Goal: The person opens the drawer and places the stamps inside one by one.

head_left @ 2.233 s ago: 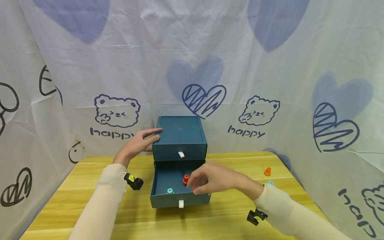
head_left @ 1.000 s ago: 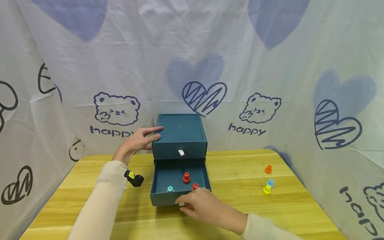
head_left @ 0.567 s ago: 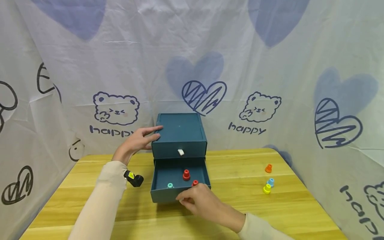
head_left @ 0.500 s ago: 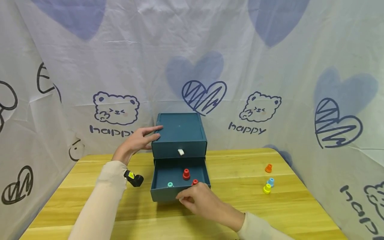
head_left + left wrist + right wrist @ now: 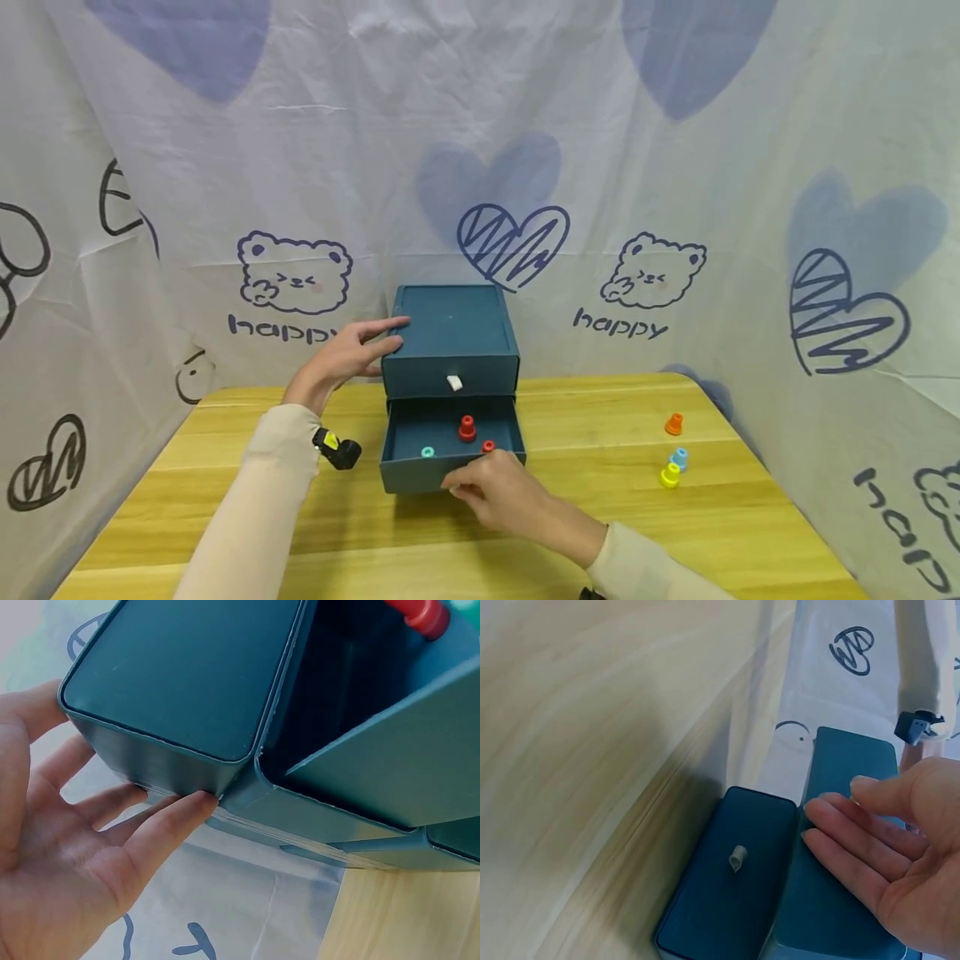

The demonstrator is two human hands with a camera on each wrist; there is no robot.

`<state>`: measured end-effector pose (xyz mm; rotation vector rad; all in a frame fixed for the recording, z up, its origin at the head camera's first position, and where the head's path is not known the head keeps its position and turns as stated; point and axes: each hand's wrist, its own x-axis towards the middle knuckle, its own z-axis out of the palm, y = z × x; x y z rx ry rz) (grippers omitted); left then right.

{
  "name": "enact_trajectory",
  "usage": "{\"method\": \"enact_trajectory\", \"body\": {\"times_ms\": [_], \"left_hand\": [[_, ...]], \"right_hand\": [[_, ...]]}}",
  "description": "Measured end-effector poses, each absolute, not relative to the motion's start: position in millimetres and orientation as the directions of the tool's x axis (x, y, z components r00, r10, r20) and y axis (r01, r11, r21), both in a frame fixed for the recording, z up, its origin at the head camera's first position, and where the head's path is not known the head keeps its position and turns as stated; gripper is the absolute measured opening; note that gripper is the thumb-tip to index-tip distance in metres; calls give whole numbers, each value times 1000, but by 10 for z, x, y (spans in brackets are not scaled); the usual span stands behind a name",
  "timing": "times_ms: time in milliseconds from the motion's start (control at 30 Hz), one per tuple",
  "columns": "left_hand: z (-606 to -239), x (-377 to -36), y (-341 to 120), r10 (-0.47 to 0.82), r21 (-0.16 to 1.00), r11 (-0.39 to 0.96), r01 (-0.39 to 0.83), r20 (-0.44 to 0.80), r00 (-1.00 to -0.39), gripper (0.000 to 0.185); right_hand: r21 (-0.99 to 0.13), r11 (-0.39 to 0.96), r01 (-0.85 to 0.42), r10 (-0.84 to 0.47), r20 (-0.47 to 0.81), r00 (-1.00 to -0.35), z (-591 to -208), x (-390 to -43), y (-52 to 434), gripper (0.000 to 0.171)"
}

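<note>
A dark teal two-drawer cabinet [image 5: 453, 321] stands centrally on the table. My left hand [image 5: 345, 354] steadies its left side, fingers fairly straight and spread along the top edge and side. The lower drawer [image 5: 412, 475] is pulled partly out. At its front, my right hand [image 5: 510, 500] pinches the pull with thumb and index finger; the pull itself is hidden. Inside lie a red stepped peg [image 5: 467, 429], a second red peg [image 5: 488, 447] near the front, and a mint one [image 5: 427, 452]. The upper drawer is closed, its white pull [image 5: 737, 858] showing.
On the wooden table [image 5: 585, 433] to the right stand an orange peg [image 5: 674, 424], a blue peg [image 5: 679, 459] and a yellow peg [image 5: 670, 476]. A white printed cloth [image 5: 487, 100] hangs behind and along both sides.
My right hand came from above the drawer's right side to its front pull, then the drawer slid inward a little with the pegs inside. The left hand stayed on the cabinet.
</note>
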<state>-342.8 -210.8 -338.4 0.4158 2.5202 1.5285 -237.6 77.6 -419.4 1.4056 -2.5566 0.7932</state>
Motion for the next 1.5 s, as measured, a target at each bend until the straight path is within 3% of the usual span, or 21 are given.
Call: {"method": "enact_trajectory", "body": {"times_ms": [500,800,1167,1500], "left_hand": [[-3388,-3432,-2112,358,902,397,170,18,-934,59],[-3398,-3439,-2134,373,904,390,177,21,-928,60],[-3402,-3438,-2129,371,902,391,182,27,-928,59],[-3395,-3427,-2138,362,904,392,169,17,-932,61]], "right_hand": [[-315,485,-816,-707,407,-578,-4241,-2710,685,17],[-265,468,-843,-711,454,-537,-4249,-2953,649,18],[-327,483,-812,-670,459,-583,-4315,-3154,625,17],[-473,438,-764,-652,418,-633,-4360,-3135,665,19]]}}
